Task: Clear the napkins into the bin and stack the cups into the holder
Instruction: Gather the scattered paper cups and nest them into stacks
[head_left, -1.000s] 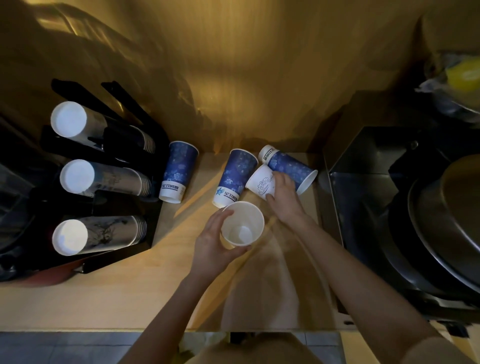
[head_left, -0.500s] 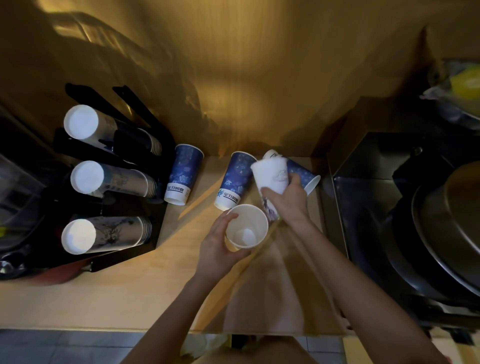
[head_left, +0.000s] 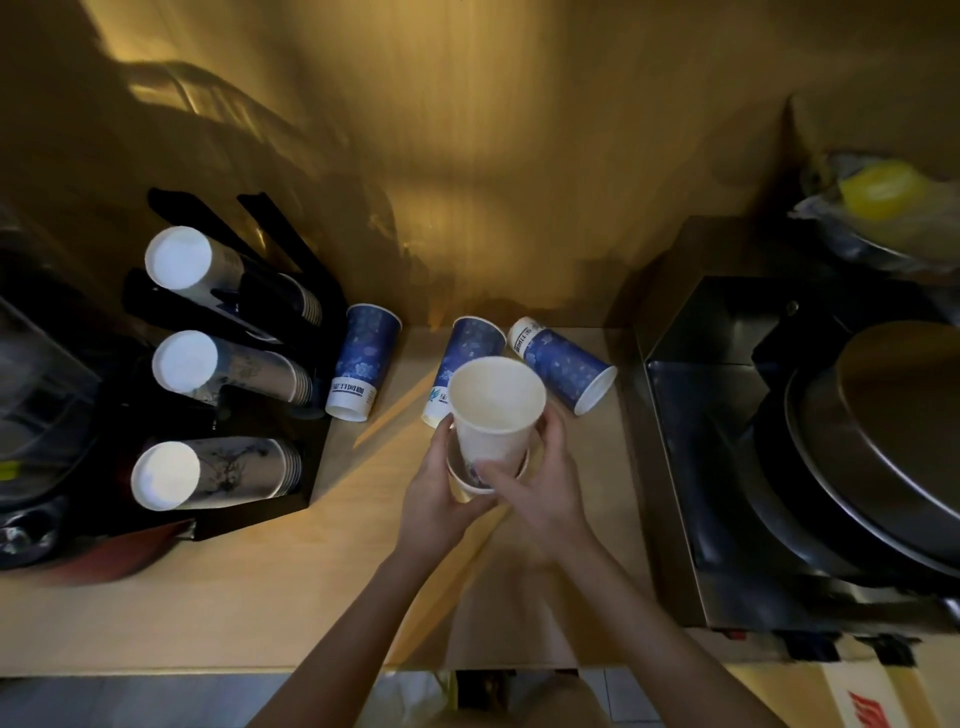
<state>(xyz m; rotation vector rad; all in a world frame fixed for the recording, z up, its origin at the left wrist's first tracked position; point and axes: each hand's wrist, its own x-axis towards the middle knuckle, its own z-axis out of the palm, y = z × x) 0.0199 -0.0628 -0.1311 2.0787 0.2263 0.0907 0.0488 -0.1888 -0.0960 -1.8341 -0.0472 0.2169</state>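
Right hand (head_left: 540, 493) fingers (head_left: 491, 470) closed on the white paper cup (head_left: 496, 410), seating it into a second white cup (head_left: 467, 480) gripped by the left hand (head_left: 439, 483), just in front of the three blue paper cups (head_left: 563, 366). Judged light and easily crushed; best held low on the wall.

Setting: drinks-service corner of a café or small food shop.
Dispenser: black slanted cup holder (head_left: 260, 332) carrying three rows of nested white printed paper cups (head_left: 218, 473), stocked in bulk as for serving.
Loose stock: tall blue floral paper cups with printed branding (head_left: 363, 358) on the pale wooden desk (head_left: 260, 597).
Equipment: boxy stainless-steel appliance (head_left: 691, 467) at the desk's right end, with a large round metal pan (head_left: 893, 447) on it.
Surround: yellow wood-panelled wall (head_left: 519, 156); grey tiled floor (head_left: 130, 701) below.
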